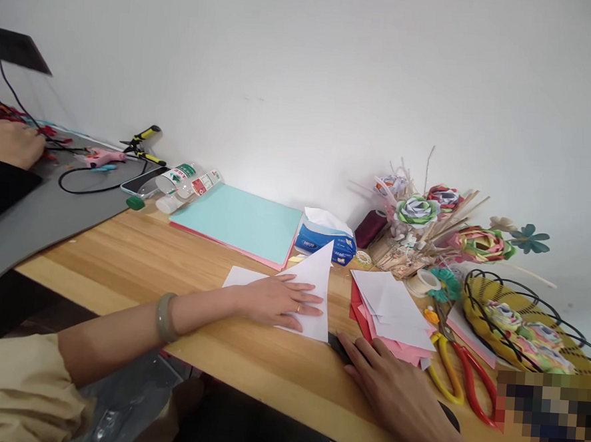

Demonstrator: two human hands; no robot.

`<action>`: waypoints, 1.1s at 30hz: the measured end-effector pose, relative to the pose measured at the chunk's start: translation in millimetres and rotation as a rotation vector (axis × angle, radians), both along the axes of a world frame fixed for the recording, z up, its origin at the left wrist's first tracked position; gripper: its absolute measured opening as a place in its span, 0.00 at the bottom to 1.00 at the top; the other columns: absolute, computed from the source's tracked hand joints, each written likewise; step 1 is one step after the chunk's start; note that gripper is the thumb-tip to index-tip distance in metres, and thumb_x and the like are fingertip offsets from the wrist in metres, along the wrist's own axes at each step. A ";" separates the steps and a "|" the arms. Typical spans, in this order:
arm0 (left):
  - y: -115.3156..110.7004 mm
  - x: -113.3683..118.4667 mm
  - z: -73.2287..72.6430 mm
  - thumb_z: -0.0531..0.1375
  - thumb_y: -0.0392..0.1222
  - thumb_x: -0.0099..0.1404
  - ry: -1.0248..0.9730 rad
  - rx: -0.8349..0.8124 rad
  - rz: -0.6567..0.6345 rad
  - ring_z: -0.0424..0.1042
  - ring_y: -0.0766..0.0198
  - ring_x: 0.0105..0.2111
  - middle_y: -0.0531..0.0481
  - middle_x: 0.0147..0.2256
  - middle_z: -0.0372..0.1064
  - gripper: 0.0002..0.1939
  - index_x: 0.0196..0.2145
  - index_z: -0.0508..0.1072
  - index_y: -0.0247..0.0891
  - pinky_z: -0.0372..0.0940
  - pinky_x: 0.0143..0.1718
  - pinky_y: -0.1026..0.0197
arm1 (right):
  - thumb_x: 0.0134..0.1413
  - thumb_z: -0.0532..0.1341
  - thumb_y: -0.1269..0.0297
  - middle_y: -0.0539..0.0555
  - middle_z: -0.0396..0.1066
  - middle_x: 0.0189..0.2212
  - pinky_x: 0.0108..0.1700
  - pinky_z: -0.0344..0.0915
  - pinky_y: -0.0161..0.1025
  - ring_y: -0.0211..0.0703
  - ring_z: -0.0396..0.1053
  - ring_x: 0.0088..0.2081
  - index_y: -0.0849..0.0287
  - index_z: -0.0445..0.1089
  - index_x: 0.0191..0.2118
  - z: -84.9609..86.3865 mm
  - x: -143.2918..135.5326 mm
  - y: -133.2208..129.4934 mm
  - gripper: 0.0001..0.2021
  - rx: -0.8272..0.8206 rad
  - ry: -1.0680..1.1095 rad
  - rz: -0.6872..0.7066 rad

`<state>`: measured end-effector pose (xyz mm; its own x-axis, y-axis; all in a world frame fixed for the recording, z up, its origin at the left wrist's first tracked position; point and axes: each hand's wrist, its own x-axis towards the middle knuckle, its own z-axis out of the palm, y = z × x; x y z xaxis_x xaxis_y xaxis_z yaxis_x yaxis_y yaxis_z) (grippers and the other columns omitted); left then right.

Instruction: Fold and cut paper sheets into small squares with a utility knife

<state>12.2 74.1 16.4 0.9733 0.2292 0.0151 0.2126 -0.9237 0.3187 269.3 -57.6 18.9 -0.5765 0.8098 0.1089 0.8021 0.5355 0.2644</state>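
My left hand (278, 301) lies flat with fingers spread on a white sheet of paper (317, 276), which is folded over with one corner pointing up. A ring and a bracelet are on that arm. My right hand (386, 380) is closed over a long black tool (338, 348), whose front end meets the paper's lower right corner. Most of this tool is hidden under the palm, so its exact kind does not show. Just beyond the right hand lies a stack of white, pink and red paper pieces (395, 307).
Scissors (449, 370) with yellow and red handles lie at right, near a yellow basket (476, 295) of paper flowers. Behind are a tissue pack (341, 246), light blue sheets (245, 218) and bottles (182, 177). Another person's hand (12, 142) is at far left, near a pink glue gun (104, 157).
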 end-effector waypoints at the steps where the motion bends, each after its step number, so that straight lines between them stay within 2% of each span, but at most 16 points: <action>1: 0.3 -0.2 -0.2 0.46 0.55 0.71 -0.004 -0.002 -0.003 0.41 0.58 0.66 0.54 0.65 0.46 0.26 0.63 0.53 0.48 0.38 0.64 0.47 | 0.67 0.41 0.59 0.56 0.73 0.39 0.24 0.71 0.39 0.46 0.73 0.37 0.61 0.58 0.58 0.1 -0.1 -0.6 0.21 0.006 0.004 0.007; 8: 1.9 -1.4 -2.6 0.47 0.56 0.70 -0.025 -0.025 -0.014 0.41 0.58 0.66 0.56 0.65 0.46 0.26 0.63 0.52 0.51 0.37 0.64 0.48 | 0.67 0.41 0.59 0.54 0.73 0.36 0.19 0.65 0.35 0.43 0.72 0.33 0.60 0.58 0.57 4.9 -1.0 -8.5 0.20 0.029 0.031 0.036; 16: 2.7 -2.0 -3.6 0.47 0.55 0.70 -0.052 -0.030 -0.022 0.42 0.57 0.66 0.55 0.65 0.47 0.26 0.63 0.53 0.51 0.38 0.64 0.48 | 0.67 0.40 0.60 0.53 0.72 0.35 0.18 0.62 0.37 0.44 0.72 0.33 0.63 0.55 0.58 1.0 -3.9 -5.4 0.20 0.059 -0.031 0.032; 24: 2.4 -1.5 -1.6 0.46 0.56 0.70 -0.020 -0.027 -0.014 0.40 0.57 0.66 0.55 0.65 0.46 0.26 0.63 0.53 0.50 0.37 0.64 0.49 | 0.68 0.40 0.59 0.53 0.72 0.33 0.17 0.57 0.36 0.42 0.70 0.30 0.63 0.57 0.56 5.4 -8.2 -10.3 0.20 0.074 -0.004 0.066; 33: 2.6 -1.3 -2.5 0.46 0.56 0.70 -0.030 -0.023 -0.021 0.40 0.57 0.66 0.54 0.65 0.46 0.26 0.63 0.53 0.50 0.38 0.64 0.48 | 0.67 0.41 0.61 0.53 0.71 0.33 0.20 0.61 0.35 0.42 0.70 0.31 0.62 0.58 0.55 6.0 -19.5 -5.4 0.18 0.022 0.069 0.046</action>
<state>10.8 76.8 13.9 0.9770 0.2096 0.0393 0.1835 -0.9202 0.3456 249.7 -62.9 24.9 -0.6038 0.7794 0.1671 0.7933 0.5672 0.2212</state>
